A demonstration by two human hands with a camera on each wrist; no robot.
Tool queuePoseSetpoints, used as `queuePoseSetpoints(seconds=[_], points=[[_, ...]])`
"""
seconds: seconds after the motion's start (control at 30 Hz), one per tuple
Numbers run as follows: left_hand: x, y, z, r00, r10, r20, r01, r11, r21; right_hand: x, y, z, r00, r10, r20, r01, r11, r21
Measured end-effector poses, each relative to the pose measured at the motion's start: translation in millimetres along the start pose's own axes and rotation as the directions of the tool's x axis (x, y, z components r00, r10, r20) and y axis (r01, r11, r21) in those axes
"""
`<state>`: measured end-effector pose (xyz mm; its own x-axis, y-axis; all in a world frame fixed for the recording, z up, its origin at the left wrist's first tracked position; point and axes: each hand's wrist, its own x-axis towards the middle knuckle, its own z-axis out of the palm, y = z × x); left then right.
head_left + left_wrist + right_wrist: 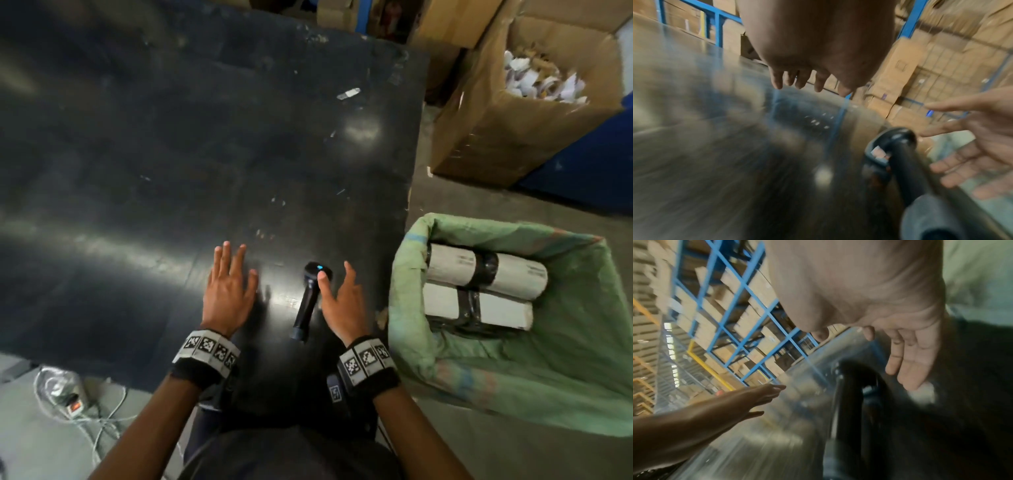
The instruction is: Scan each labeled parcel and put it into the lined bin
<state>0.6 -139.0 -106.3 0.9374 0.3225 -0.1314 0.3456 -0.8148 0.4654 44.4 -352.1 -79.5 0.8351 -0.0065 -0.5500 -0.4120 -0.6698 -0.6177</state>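
Head view shows a black handheld barcode scanner [310,301] lying on the dark, scuffed desk [171,154] in the lower centre of the frame, between the two hands. Its long axis runs from the handle end at the desk's near edge up and slightly rightward to the head, where a small blue light glows.

The right hand [344,301] sits just right of the scanner, palm turned inward toward it, fingers [350,274] spread and straight, holding nothing; the thumb tip overlaps the scanner head in this view, though I cannot tell whether it touches. The left hand [227,291] hovers flat, palm down, to the scanner's left and a little farther off, fingers extended and also empty. So the right hand is the nearer one, and the handle lies alongside its palm.

Two white cylindrical parcels with black tape bands [483,287] lie side by side in the green-lined bin [513,377] at the right of the frame, beside the desk's edge. No parcel is visible on the desk, so the task looks far along, possibly finished.

Left wrist view, blurred, shows the scanner [898,159] at lower right with the right hand [978,142] open beside it.
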Motion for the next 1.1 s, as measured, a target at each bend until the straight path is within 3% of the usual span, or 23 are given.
queuePoseSetpoints(seconds=[0.2, 0.33, 0.6, 0.87, 1.1], points=[[9, -57, 42, 0.992, 0.004, 0.126, -0.02, 0.992, 0.122, 1, -9, 43, 0.996, 0.078, 0.048, -0.091, 0.914, 0.395], [6, -66, 63, 0.996, 0.018, 0.086, -0.034, 0.98, 0.196, 9, -6, 62, 0.993, 0.119, 0.023, -0.109, 0.789, 0.605], [9, -65, 66, 0.997, -0.006, 0.082, -0.011, 0.979, 0.204, 46, -35, 44, 0.984, 0.177, 0.025, -0.145, 0.704, 0.695], [13, -64, 64, 0.99, -0.054, 0.127, 0.024, 0.973, 0.23, 165, -110, -6, 0.989, 0.084, -0.121, 0.011, 0.773, 0.634], [14, -64, 64, 0.991, -0.056, 0.125, 0.026, 0.972, 0.235, 212, -110, -2, 0.99, 0.097, -0.099, -0.025, 0.83, 0.557]])
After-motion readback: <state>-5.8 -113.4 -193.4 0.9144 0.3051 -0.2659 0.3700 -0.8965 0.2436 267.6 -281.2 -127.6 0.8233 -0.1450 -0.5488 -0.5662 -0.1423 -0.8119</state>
